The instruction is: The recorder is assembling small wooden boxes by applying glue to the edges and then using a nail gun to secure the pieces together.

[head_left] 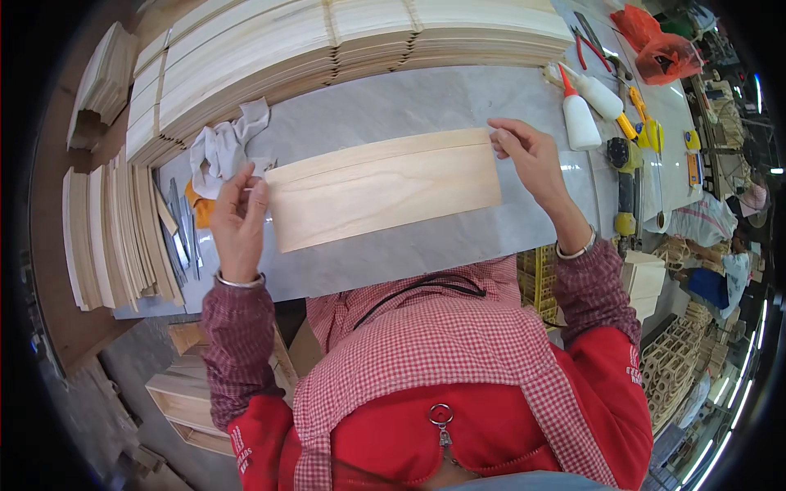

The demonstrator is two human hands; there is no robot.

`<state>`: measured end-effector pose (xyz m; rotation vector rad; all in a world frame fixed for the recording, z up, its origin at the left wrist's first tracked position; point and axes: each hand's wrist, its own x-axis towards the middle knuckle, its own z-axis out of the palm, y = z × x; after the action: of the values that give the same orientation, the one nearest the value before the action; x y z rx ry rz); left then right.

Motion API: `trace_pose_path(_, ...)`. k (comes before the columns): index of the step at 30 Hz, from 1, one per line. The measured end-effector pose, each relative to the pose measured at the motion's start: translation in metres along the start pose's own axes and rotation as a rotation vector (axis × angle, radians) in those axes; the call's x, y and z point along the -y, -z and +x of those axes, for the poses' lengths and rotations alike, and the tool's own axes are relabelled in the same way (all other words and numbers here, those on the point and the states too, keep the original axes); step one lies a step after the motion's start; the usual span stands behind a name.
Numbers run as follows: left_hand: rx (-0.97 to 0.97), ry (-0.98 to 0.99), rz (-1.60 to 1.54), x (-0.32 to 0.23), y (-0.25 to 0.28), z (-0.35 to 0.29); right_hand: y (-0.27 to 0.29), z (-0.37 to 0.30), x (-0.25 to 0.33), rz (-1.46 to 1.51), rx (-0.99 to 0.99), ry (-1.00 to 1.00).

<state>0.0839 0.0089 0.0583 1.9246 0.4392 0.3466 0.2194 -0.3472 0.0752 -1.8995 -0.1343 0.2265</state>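
A thin, pale wooden board lies in front of me over the grey tabletop, slightly tilted up to the right. A fine line runs along its length near the far edge. My left hand is at its left end, with thumb and fingers bent at the edge. At the far right corner my right hand has its thumb and forefinger closed on the board. Whether the board is raised or resting on the table is hard to tell. A crumpled whitish cloth lies just beyond my left hand.
Long stacked wooden boards line the table's far side. More boards stand in a row at the left, beside thin metal strips. Toward the right are a red-tipped white glue bottle, red-handled pliers and a yellow-and-black power tool.
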Motion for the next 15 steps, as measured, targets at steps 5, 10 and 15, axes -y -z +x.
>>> trace_pose_path(5, -0.043, -0.134, 0.179, -0.005, -0.011, -0.025, 0.005, -0.017, -0.006, -0.115, 0.032, 0.022)
trace_pose_path(10, -0.115, -0.18, 0.255, -0.01, -0.02, -0.037, 0.002, -0.028, -0.006, -0.125, 0.02, 0.05)
trace_pose_path(15, -0.15, -0.223, 0.295, -0.007, -0.022, -0.038, -0.001, -0.03, -0.006, -0.157, -0.013, 0.087)
